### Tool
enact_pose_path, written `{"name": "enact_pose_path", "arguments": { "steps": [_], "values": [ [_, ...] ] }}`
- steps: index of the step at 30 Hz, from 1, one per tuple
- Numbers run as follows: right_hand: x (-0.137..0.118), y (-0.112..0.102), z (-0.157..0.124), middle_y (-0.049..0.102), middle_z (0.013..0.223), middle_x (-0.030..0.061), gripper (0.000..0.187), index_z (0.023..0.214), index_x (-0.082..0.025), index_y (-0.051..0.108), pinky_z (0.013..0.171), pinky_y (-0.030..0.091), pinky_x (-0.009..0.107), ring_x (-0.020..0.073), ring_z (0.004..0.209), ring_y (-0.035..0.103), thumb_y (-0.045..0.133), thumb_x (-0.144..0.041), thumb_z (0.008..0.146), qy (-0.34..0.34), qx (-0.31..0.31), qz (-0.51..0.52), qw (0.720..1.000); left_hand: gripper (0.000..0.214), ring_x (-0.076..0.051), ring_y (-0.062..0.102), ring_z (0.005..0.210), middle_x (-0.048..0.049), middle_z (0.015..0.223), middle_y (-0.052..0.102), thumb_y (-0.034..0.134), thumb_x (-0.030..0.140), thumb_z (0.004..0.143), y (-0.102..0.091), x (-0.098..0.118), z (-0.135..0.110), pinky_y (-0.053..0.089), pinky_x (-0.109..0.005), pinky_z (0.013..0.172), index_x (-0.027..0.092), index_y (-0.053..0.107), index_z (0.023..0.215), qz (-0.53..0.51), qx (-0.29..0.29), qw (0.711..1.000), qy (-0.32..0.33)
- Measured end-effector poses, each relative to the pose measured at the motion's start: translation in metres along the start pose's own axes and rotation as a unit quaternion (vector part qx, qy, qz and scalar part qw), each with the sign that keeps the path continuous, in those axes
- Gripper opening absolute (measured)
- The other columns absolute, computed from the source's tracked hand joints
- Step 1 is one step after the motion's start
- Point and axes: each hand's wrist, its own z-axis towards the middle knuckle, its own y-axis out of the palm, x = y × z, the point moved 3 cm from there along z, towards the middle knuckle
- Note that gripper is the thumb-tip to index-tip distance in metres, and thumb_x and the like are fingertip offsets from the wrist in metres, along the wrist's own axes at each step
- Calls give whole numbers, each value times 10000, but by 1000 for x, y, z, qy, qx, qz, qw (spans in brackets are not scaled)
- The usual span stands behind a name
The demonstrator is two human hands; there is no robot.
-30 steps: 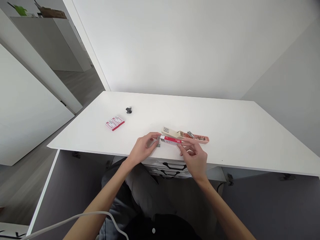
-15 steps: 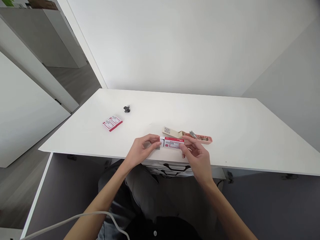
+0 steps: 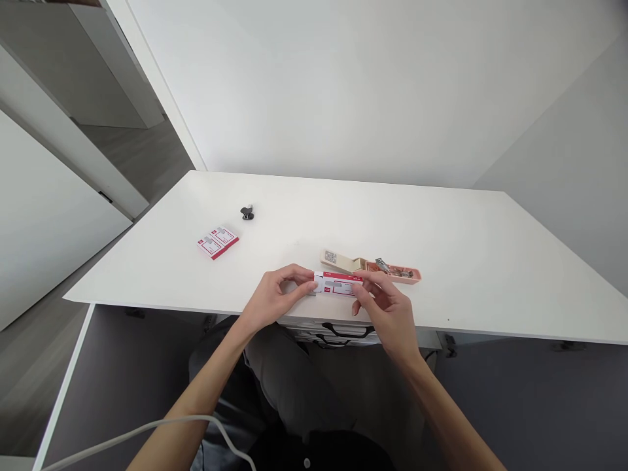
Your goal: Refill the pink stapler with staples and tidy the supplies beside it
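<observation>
A small red-and-white cardboard box [image 3: 337,284] is held level between my two hands near the table's front edge. My left hand [image 3: 279,291] pinches its white left end with thumb and fingertips. The right end is in the grip of my right hand [image 3: 385,304], with the thumb in front and fingers over the top. Just behind the box lies an open pink case [image 3: 411,274] with a cream lid [image 3: 338,261] folded out to the left. Small metal pieces [image 3: 381,265] lie inside the case; their kind is hard to make out.
Similar red-and-white boxes [image 3: 218,242] lie side by side at the left of the white table [image 3: 466,255]. A small black clip-like object [image 3: 247,212] sits behind them. Black-handled drawers [image 3: 348,330] are under the front edge. A pale cable [image 3: 147,428] crosses my left forearm.
The dark line near the box's left end has narrowed, and the white end part sits closer to the printed body. Both hands keep their hold. The view has shifted slightly.
</observation>
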Motion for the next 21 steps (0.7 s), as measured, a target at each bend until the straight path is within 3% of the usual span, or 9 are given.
{"name": "enact_pose_path", "arguments": {
  "steps": [4, 10, 16, 21],
  "values": [
    [3, 0, 1, 590, 854, -38, 243, 1153, -281, 767, 662, 628, 371, 130, 594, 667, 734, -471, 1006, 4, -13, 8, 1000, 337, -237, 753, 1002, -59, 1064, 822, 723, 532, 973, 1, 2, -1, 596, -384, 957, 223, 783, 1094, -1, -20, 1000, -14],
    [4, 3, 1, 583, 843, -40, 218, 1144, -275, 759, 612, 620, 346, 130, 604, 677, 747, -441, 1004, 8, -56, 52, 997, 284, -213, 728, 956, -54, 1011, 816, 799, 484, 920, 1, 4, 0, 580, -350, 916, 208, 793, 986, -30, -38, 999, -3],
    [5, 1, 2, 558, 824, -45, 210, 1159, -271, 729, 628, 637, 351, 147, 639, 699, 707, -438, 1034, 13, -111, 64, 992, 276, -224, 735, 959, -52, 1033, 825, 781, 481, 935, 1, 6, -1, 578, -352, 891, 223, 822, 1025, -23, -81, 996, -15],
    [7, -6, 0, 628, 971, -5, 251, 1285, -294, 665, 719, 666, 373, 156, 737, 717, 670, -409, 1063, 1, -143, 59, 988, 328, -232, 751, 1009, -60, 1093, 827, 721, 523, 973, 0, 7, -2, 586, -354, 933, 223, 820, 1059, 6, -38, 999, -11]
  ]
}}
